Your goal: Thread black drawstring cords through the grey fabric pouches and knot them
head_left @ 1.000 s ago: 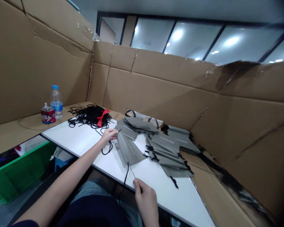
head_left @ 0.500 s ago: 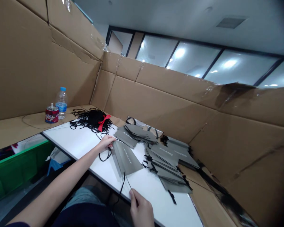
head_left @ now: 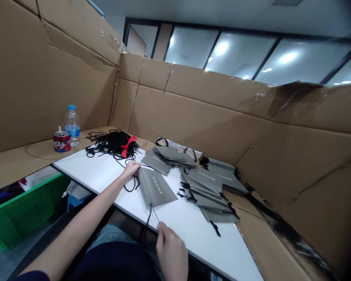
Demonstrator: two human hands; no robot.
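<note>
Both hands engaged, one grey pouch between them. Left hand (head_left: pixel 131 170) pinches the far left corner of the grey pouch (head_left: pixel 158 189), printed INTEX, which lies at a slant over the worktop (head_left: pixel 190 230). Right hand (head_left: pixel 172 249) is closer to the body, at the near edge, thumb and fingers closed on a thin line (head_left: pixel 155 214) running up to the pouch's near corner. Black cord (head_left: pixel 148 219) hangs from that same corner, just left of the right hand. A black loop (head_left: pixel 130 189) sits right under the left hand; can't tell if those fingers grip it too. Beyond the left hand: black cord bundle (head_left: pixel 112 142) tied with red ribbon (head_left: pixel 128 147). Right of the left hand and a bit farther: pile of grey pouches (head_left: pixel 175 156). Beyond and right of the right hand: second stack (head_left: pixel 213 199), black cord ends sticking out. Bottle (head_left: pixel 72 128) and red can (head_left: pixel 61 141) stand well left of the left hand.
</note>
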